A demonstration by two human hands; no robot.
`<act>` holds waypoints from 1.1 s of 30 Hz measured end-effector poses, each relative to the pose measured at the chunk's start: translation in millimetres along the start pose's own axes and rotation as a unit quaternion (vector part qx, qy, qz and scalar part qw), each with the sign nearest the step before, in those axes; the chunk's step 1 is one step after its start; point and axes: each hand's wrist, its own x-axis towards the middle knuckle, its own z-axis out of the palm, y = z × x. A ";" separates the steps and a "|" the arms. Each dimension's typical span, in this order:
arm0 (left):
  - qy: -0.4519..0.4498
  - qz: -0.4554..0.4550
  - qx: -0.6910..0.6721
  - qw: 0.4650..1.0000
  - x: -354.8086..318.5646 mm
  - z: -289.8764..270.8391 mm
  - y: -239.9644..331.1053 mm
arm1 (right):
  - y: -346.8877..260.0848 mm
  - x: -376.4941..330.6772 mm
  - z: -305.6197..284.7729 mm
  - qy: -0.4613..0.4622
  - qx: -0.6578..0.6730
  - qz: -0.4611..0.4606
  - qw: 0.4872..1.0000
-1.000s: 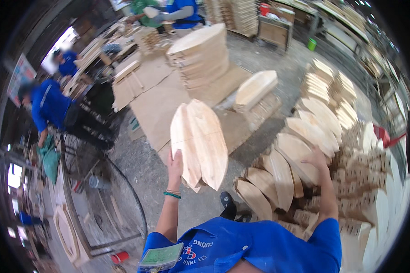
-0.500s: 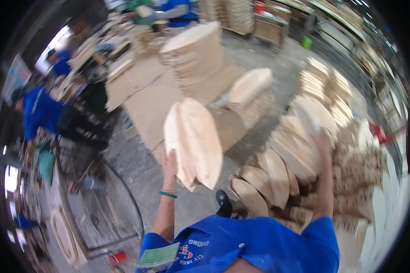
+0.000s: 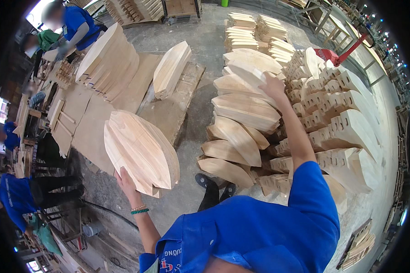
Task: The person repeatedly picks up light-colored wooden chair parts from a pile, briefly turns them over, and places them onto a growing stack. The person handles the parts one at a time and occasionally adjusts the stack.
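Observation:
Against its edge, my left hand grips a thick bundle of pale, curved wooden boards with tapered ends. The bundle is held up over the floor in front of me, several boards pressed together. Out to the right, my right hand reaches over the rows of stacked boards and closes on the end of one curved wooden board. That board lies on or just above the far stack; I cannot tell which. Part of the fingers is hidden behind the hand. Beside it sit more curved board stacks.
A tall pile of boards and a smaller stack stand on flat sheets to the left. Notched wooden pieces fill the right. A red pallet-jack handle rises behind. Co-workers in blue are at the left.
My view has turned right, so the stacks sit nearer the middle. My left hand still grips the bundle, and my right hand remains at the far stack with a board.

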 end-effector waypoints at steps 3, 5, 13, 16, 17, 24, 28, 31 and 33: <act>0.031 -0.009 0.008 0.999 -6.2 -23.4 10.1 | -37.1 -3.3 -9.9 0.023 0.079 0.014 0.996; -0.007 -0.044 -0.044 0.998 -1.5 -4.3 -3.1 | 2.0 -19.3 20.1 0.001 0.003 0.024 1.000; 0.016 0.050 0.097 0.994 -1.6 -11.0 11.3 | -21.4 -27.7 22.2 -0.030 0.490 0.007 0.871; 0.035 0.093 0.132 0.986 -5.2 -1.5 10.9 | 1.5 -22.2 -7.9 0.135 0.407 -0.005 0.903; 0.060 0.098 0.144 0.983 -7.8 -3.4 13.6 | 1.1 -24.7 -15.7 0.147 0.359 0.008 0.922; 0.091 0.125 0.092 0.984 -53.1 1.1 62.2 | 8.4 -28.8 -23.5 0.026 0.078 0.018 0.996; 0.069 0.190 0.083 0.976 -62.9 17.1 84.2 | 2.8 -51.0 13.7 -0.057 -0.015 0.001 0.998; 0.037 0.208 0.111 0.971 -81.7 33.5 99.9 | -46.7 -73.1 -7.1 -0.046 0.058 -0.033 0.997; -0.008 0.193 0.103 0.976 -93.1 63.5 102.3 | -57.1 -98.0 -20.4 0.060 0.098 -0.119 0.986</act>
